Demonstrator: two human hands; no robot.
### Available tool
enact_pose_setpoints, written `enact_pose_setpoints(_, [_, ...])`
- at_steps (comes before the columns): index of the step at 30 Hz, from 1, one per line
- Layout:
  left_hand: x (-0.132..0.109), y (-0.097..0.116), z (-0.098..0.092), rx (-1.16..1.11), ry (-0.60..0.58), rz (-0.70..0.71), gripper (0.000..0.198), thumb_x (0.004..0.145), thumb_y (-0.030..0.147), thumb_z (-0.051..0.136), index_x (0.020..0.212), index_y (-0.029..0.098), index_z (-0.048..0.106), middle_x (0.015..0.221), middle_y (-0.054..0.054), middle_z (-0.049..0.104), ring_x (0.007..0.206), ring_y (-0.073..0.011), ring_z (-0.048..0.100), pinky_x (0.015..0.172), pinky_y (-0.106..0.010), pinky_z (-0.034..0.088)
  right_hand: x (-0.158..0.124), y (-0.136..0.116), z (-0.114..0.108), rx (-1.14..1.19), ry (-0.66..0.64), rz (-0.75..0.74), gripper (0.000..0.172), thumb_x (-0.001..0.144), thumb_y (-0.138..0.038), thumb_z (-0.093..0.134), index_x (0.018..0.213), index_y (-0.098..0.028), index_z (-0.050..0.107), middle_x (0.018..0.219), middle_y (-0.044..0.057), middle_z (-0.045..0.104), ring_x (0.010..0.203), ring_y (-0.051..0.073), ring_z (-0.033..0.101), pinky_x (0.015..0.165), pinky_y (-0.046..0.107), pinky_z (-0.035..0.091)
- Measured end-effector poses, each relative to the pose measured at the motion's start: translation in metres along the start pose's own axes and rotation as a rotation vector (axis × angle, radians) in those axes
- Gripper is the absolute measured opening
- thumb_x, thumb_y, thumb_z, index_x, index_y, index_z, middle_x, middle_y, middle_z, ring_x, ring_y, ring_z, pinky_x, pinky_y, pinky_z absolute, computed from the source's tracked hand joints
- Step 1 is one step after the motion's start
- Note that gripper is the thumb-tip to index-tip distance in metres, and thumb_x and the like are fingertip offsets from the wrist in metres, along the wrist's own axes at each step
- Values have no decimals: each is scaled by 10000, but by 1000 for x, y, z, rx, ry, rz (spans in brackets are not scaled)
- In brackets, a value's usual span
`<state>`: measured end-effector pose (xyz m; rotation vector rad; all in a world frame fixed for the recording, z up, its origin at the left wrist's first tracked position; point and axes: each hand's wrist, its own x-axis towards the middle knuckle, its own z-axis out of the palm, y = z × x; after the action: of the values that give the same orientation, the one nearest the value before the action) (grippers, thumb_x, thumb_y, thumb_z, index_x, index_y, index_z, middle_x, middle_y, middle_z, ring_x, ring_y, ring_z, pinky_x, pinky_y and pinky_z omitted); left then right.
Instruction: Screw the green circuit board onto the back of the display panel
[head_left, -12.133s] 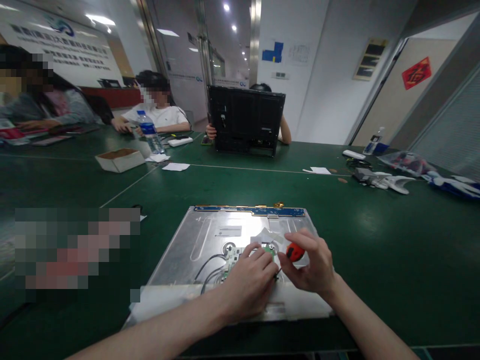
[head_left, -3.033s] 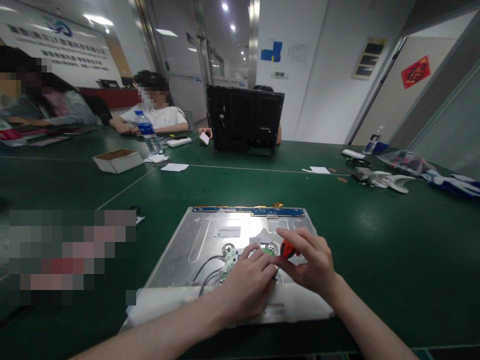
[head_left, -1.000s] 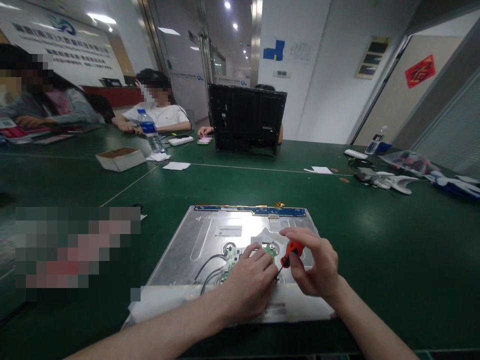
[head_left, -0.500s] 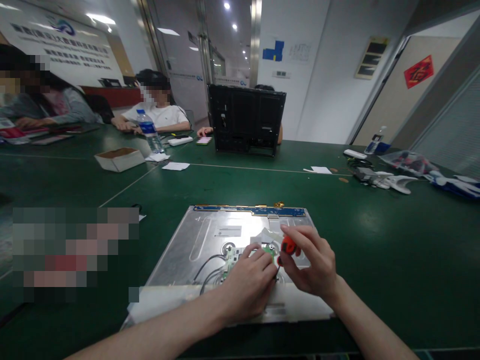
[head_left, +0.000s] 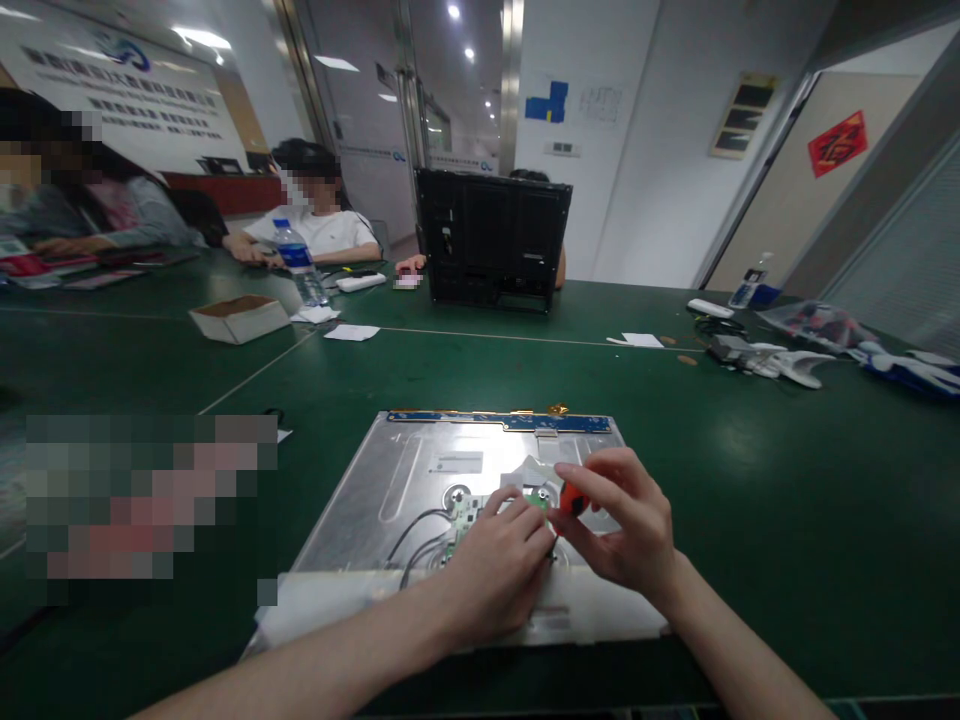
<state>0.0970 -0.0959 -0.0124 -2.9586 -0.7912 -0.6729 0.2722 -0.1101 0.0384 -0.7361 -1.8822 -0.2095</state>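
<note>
A flat metal display panel (head_left: 352, 520) lies back side up before me, with a blue circuit strip (head_left: 480, 420) along its far edge. On it sits a small green circuit board (head_left: 466, 512) with dark cables (head_left: 409, 535) on its left. My left hand (head_left: 502, 560) rests over that board with fingers curled down; whatever they pinch is hidden. Between thumb and fingers, my right hand (head_left: 622, 520) grips the red and black handle of a screwdriver (head_left: 573, 498). Its thin shaft points down beside my left fingertips, where the tip is hidden.
Farther back stand a black monitor casing (head_left: 495, 240), a water bottle (head_left: 298, 262) and an open white box (head_left: 240, 320). Cables and white parts (head_left: 765, 358) lie at the right, near a plastic bag (head_left: 817, 325). Several people sit around the green table (head_left: 750, 520).
My right fingers have shifted slightly left around the screwdriver, and its handle has turned and tilted a little. My left hand has stayed in place.
</note>
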Motion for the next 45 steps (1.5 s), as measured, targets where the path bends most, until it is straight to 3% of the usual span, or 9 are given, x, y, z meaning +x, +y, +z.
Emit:
enact_pose_setpoints(7, [0,-1,2,13,-30,12,132,828,179,527,934,168,605,924,-73,655,895,-243,579,972,-434,361,1,0,-2,37,-33,-28,421,804,-107,498,1225,-125,503,956,114,657,880,207,658,656,297,567])
enact_pose_setpoints(13, [-2,-2,4,4,-3,3,159,804,174,545,948,173,612,958,-74,668,918,-248,581,976,-430,361,1,1,1,38,-5,-5,293,850,-203,623,1118,-184,507,700,3,650,623,153,658,534,238,534])
enact_pose_setpoints(16, [-2,-2,4,4,-9,10,166,806,174,554,961,170,611,961,-75,669,920,-248,582,977,-432,362,-2,1,2,34,4,5,320,860,-183,609,1158,-180,491,775,26,681,573,129,640,516,228,529])
enact_pose_setpoints(21, [-2,-2,6,17,-5,17,72,849,185,534,873,175,601,889,-67,652,876,-239,585,963,-438,369,-6,1,2,184,11,0,409,840,-129,548,1226,-163,419,1026,126,680,638,134,644,606,285,564])
enact_pose_setpoints(27, [-1,-2,4,17,-26,13,95,851,187,527,912,176,598,915,-68,644,898,-238,577,975,-433,363,0,1,-1,111,2,-47,366,820,-103,511,1183,-154,503,1005,126,627,904,215,646,672,323,574])
enact_pose_setpoints(33, [-1,-2,4,-9,-28,9,115,843,183,513,920,176,598,939,-72,642,914,-243,569,989,-437,347,-1,-1,-4,40,12,-45,397,821,-87,509,1206,-160,574,1015,109,585,855,192,636,642,292,575])
enact_pose_setpoints(41, [-1,-1,1,-8,-28,11,141,832,170,515,945,174,598,953,-75,647,927,-244,569,978,-433,356,-1,-1,-1,23,39,-73,403,807,-111,613,1204,-138,546,952,112,705,891,210,693,701,293,593])
enact_pose_setpoints(45, [0,-1,0,-3,-51,3,119,835,172,523,929,173,595,936,-74,645,901,-239,572,966,-429,362,-4,0,1,114,56,-47,468,789,-87,569,1246,-133,478,1022,135,707,941,218,695,657,293,590])
